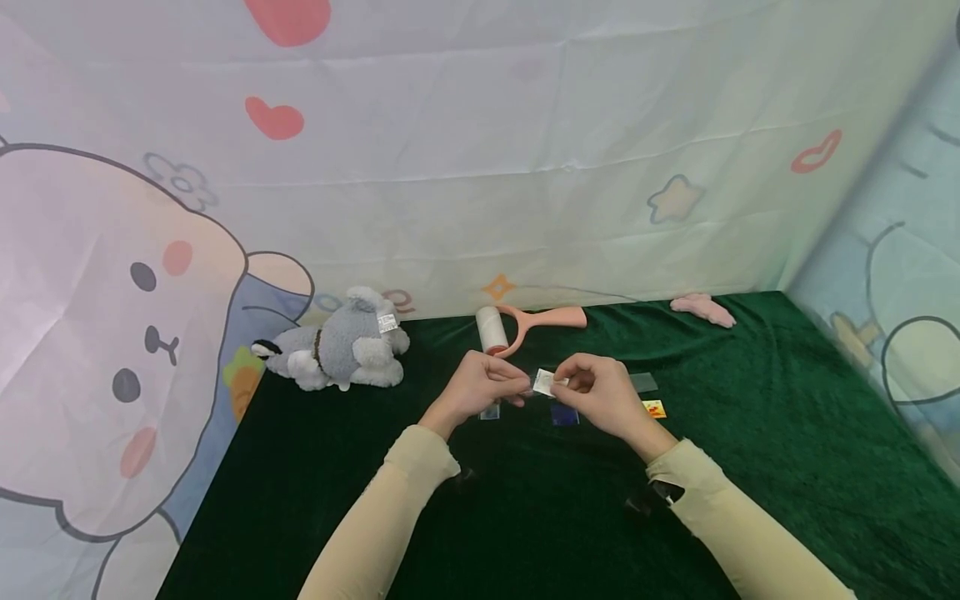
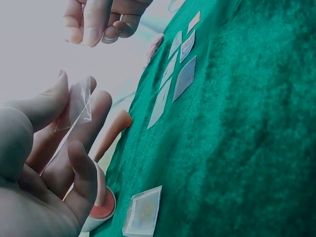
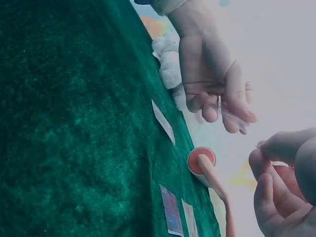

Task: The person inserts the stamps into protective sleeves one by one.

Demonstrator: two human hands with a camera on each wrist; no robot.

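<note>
My left hand point(image 1: 487, 385) holds a small clear plastic sleeve point(image 2: 76, 103) between thumb and fingers. Facing it, my right hand point(image 1: 596, 392) has thumb and index finger pinched together over a small white square point(image 1: 543, 382). From the right wrist only a thin edge shows at those fingertips. The two hands are a short gap apart above the table. Below them lies a dark blue stamp-like piece point(image 1: 564, 414). A sleeve with a pale piece in it point(image 2: 143, 212) lies under the left hand.
Sleeves point(image 2: 169, 69) and small printed pieces point(image 2: 187, 47) lie in two rows on the green cloth point(image 1: 525, 517). A lint roller point(image 1: 551, 317) with a peach handle lies behind the hands. A grey plush toy point(image 1: 348, 346) lies at back left, a pink soft item point(image 1: 702, 309) at back right.
</note>
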